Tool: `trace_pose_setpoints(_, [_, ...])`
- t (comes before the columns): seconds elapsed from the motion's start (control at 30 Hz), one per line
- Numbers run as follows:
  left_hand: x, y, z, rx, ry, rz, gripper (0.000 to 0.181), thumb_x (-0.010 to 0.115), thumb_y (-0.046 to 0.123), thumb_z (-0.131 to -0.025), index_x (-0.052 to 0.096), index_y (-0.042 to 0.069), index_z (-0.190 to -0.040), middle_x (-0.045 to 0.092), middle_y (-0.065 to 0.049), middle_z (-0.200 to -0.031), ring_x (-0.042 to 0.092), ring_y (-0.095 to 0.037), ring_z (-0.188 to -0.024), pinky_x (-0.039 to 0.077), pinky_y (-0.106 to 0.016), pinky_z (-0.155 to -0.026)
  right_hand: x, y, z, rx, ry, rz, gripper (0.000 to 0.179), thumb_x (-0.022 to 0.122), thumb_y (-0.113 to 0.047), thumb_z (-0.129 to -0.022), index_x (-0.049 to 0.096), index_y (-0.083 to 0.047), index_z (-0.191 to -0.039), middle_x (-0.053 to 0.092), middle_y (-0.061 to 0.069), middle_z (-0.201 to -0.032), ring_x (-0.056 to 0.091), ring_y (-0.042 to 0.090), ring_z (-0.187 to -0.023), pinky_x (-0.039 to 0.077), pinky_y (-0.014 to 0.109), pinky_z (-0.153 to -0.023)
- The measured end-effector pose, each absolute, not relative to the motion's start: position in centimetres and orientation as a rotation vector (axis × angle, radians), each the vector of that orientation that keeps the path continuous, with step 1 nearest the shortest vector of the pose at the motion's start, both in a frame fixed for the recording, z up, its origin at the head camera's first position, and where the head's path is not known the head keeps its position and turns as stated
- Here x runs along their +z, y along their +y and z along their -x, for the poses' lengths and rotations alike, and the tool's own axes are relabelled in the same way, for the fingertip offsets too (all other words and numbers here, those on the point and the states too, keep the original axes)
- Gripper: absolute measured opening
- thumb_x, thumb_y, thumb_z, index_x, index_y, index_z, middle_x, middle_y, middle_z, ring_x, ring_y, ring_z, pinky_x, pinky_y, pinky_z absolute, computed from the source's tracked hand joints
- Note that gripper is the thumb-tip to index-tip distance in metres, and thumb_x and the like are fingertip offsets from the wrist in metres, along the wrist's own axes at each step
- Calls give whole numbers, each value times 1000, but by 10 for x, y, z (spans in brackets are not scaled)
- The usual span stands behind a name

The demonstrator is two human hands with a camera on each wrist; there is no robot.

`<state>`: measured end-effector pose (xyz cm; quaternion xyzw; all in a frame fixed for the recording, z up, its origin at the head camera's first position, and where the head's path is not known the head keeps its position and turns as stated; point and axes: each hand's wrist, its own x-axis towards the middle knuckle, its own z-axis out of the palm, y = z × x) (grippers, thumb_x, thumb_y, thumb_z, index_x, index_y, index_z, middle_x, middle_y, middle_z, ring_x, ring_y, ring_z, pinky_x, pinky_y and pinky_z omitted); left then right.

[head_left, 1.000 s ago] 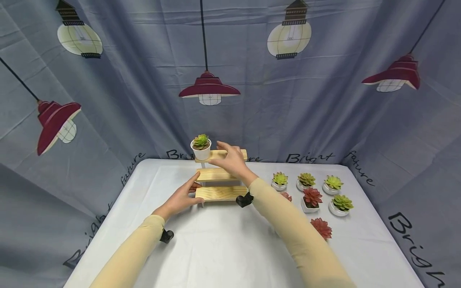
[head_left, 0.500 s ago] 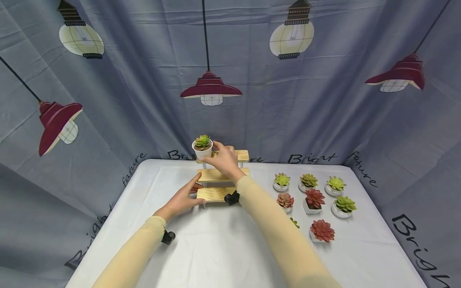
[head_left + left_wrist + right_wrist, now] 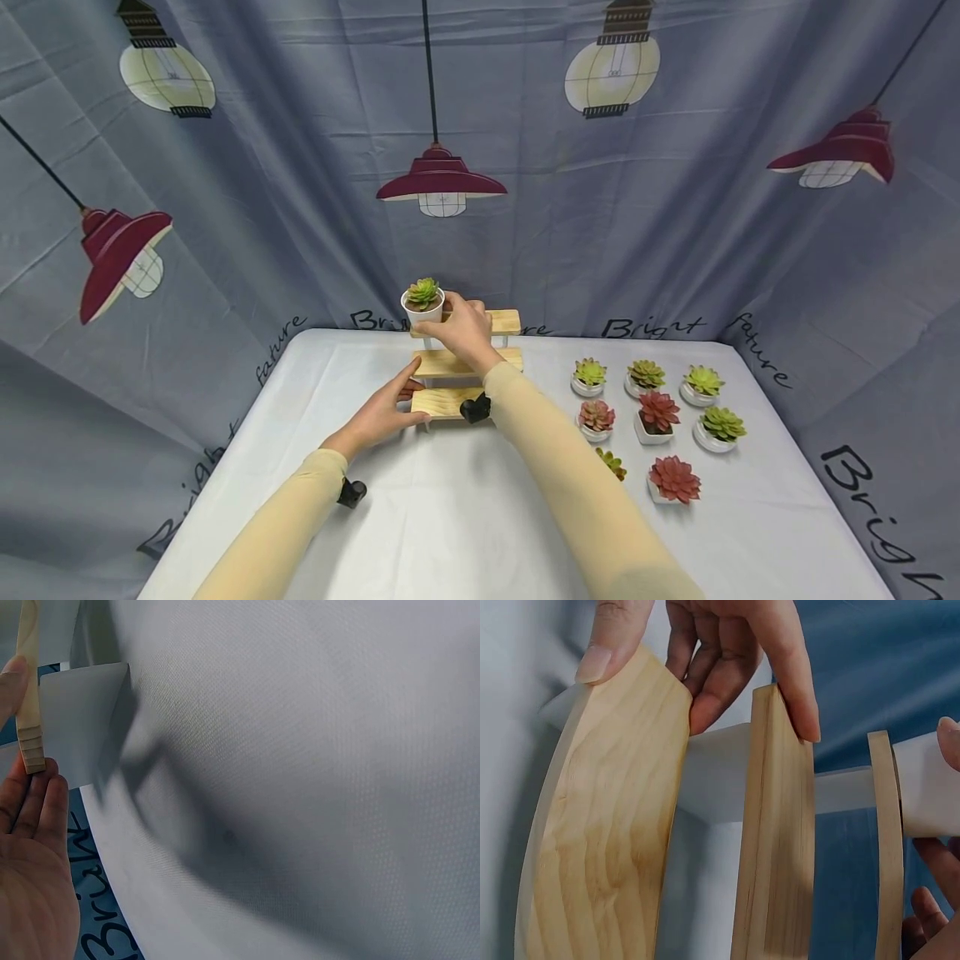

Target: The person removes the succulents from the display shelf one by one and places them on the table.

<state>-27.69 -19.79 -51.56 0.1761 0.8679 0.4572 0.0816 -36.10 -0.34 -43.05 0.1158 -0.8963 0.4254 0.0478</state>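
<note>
A three-tier plant stand (image 3: 450, 363) with pale wooden boards and white supports stands at the back of the table. A white pot with a green succulent (image 3: 424, 304) is upright at the left end of its top board. My right hand (image 3: 467, 335) pinches that pot from its right side, thumb in front. In the right wrist view the pot (image 3: 930, 791) sits against the top board. My left hand (image 3: 377, 421) grips the stand's left end, thumb on the bottom board (image 3: 611, 825), index finger on the middle board (image 3: 769, 840).
Several potted succulents stand at the right of the white-covered table (image 3: 420, 517): green ones such as this one (image 3: 703, 383), and red ones such as this one (image 3: 673, 479). One green succulent (image 3: 611, 463) is partly behind my right sleeve. A patterned curtain (image 3: 300, 192) hangs behind.
My right hand has moved left along the top board and has taken hold of the succulent's pot. My left hand stays on the stand. The right forearm uncovers more of the red succulents.
</note>
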Motion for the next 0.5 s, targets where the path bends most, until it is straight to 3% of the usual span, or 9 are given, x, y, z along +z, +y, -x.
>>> trace_pose_setpoints(0.27, [-516, -198, 277, 1382, 2582, -530, 108, 84, 21, -89, 10, 28, -166, 49, -20, -148, 52, -29, -133, 38, -47, -113, -431, -7, 361, 1262, -2741, -325, 75, 81, -56, -83, 55, -18, -142, 62, -2, -117, 42, 26, -119, 25, 51, -108])
trace_pose_setpoints(0.5, [-516, -199, 278, 1369, 2598, -525, 107, 84, 22, -88, 10, 29, -166, 51, -19, -147, 52, -30, -133, 38, -48, -113, -430, -8, 361, 1251, -2738, -304, 72, 81, -54, -84, 58, -16, -140, 64, 0, -122, 42, 27, -120, 24, 50, -109])
